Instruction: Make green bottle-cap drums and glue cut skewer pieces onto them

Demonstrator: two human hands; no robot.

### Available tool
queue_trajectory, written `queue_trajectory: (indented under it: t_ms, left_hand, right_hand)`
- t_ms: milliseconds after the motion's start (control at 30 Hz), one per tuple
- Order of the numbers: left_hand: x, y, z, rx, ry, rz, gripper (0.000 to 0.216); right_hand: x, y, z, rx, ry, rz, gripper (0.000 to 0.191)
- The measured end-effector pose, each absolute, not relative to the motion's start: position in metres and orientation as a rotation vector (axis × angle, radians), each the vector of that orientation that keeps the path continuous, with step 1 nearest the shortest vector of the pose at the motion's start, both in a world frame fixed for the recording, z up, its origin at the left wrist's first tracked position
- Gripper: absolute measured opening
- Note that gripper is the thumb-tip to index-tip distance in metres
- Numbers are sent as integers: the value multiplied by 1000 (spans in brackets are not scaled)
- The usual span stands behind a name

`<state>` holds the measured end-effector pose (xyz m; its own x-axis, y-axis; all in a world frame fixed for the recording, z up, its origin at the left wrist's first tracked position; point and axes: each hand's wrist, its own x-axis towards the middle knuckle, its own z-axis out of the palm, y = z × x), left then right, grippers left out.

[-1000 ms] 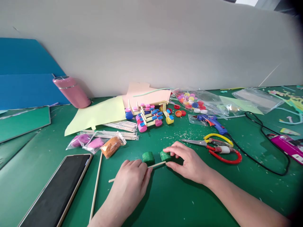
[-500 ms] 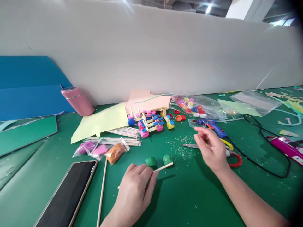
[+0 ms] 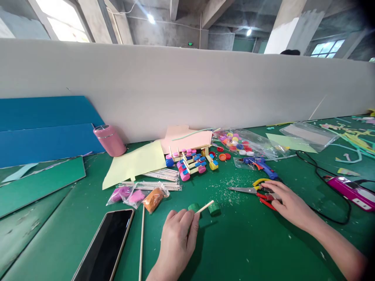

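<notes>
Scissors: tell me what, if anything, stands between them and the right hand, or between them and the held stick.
Nothing visible separates the right hand from the scissors: its fingers overlap the handles in view. Toward the stick in the left hand lies crumb-strewn tabletop; a green piece shows right by the stick's end.

Over my remote feed I take this for a craft workshop in a bare concrete hall, judging by the rough ceiling beams overhead and the green worktable strewn with scissors, a glue gun, a bag of coloured caps and scattered cuttings.
</notes>
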<state>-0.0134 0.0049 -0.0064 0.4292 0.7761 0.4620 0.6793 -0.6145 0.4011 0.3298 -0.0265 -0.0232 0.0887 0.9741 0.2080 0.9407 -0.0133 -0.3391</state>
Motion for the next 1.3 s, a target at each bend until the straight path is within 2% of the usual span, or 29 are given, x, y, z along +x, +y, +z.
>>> queue_trajectory:
  t_ms: [167,400,567,633,800,933,1300]
  left_hand:
    - [-15,5,-5,2489,1321,966,29]
    - [-16,3,-1,2439,1322,1008,26]
    - [-16,4,1,2370,1309,1062,24]
    - [-16,3,2,2326,1304,1090,25]
    - [-15,1,7,2188,1313,1145,27]
    - [-15,0,12,2076,1344,1180,28]
    - [-14,-2,12,1855,1271,1177,27]
  right_hand:
    - [334,-14,-14,-2146,-2041,86,51]
    - [328,-17,-13,-2199,-2032,48,31]
    - [311,-43,-9,-2175,-1919,80,38]
    - [298,-55,-3,-2095,-1832,209,40]
    - [249,-78,12,-1794,-1535,779,38]
    - [212,-87,11,-1694,-1404,1026,48]
    - [174,-79,15,-1672,-1602,1061,51]
